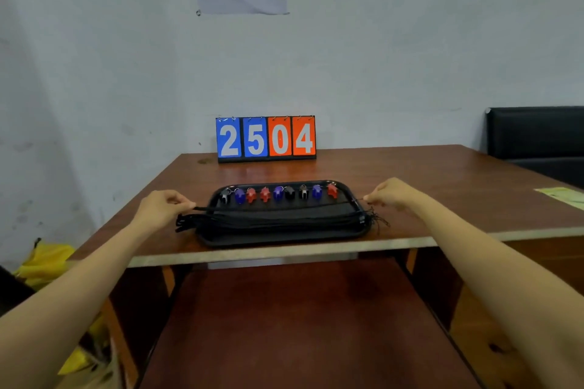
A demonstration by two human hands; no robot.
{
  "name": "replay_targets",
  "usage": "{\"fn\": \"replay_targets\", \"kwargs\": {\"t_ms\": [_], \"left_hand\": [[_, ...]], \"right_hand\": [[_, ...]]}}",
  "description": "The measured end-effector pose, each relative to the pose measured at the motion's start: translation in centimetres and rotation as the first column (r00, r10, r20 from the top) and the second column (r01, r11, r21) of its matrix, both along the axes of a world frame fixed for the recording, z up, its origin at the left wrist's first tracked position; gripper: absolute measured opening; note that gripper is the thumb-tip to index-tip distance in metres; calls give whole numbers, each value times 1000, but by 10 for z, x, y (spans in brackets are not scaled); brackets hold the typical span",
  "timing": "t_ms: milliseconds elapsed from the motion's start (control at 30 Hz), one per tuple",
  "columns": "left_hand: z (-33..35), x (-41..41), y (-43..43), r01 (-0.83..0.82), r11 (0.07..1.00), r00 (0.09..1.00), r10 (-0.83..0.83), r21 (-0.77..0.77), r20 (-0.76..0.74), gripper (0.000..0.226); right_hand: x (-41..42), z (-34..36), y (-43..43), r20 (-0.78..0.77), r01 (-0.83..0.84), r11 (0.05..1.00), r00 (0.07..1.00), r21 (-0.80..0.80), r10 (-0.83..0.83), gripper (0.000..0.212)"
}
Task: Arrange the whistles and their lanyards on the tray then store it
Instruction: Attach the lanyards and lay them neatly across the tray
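A black tray (278, 238) sits near the front edge of the brown table (426, 186). Along its far side stands a row of several whistles (278, 193) in black, blue and red. A bundle of black lanyards (271, 218) lies lengthwise across the tray, its ends hanging over both short sides. One black lanyard (284, 206) is stretched taut just above the bundle. My left hand (164, 207) pinches its left end beside the tray. My right hand (390, 194) pinches its thin right end at the tray's right edge.
A flip scoreboard (266, 138) reading 2504 stands at the back of the table against the wall. A lower shelf (300, 325) lies under the tabletop. Yellow bags (47, 262) sit on the floor at left. A black seat (537, 136) is at right, and a yellow-green paper (562, 196) lies at the table's right edge.
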State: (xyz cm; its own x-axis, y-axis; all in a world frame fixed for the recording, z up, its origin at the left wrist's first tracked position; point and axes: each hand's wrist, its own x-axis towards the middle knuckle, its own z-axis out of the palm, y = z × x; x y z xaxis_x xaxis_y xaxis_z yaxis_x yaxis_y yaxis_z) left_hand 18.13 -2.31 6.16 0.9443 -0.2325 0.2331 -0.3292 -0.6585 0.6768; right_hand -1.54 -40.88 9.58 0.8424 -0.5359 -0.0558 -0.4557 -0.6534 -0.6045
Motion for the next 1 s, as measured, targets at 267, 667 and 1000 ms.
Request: {"fn": "replay_targets", "kwargs": {"t_ms": [267,667,1000], "left_hand": [[-8,-6,3,-4,1000,1000,4,0,-18,17],[-10,-19,-7,16,999,1000,-15,42,-19,18],[-12,-22,-8,48,997,999,-48,55,-10,19]], "right_hand": [[-10,3,2,-90,44,999,995,-21,-46,23],[-10,-11,-5,-96,53,996,994,-65,-59,35],[-10,-16,-7,-84,32,994,996,-101,-41,36]]}}
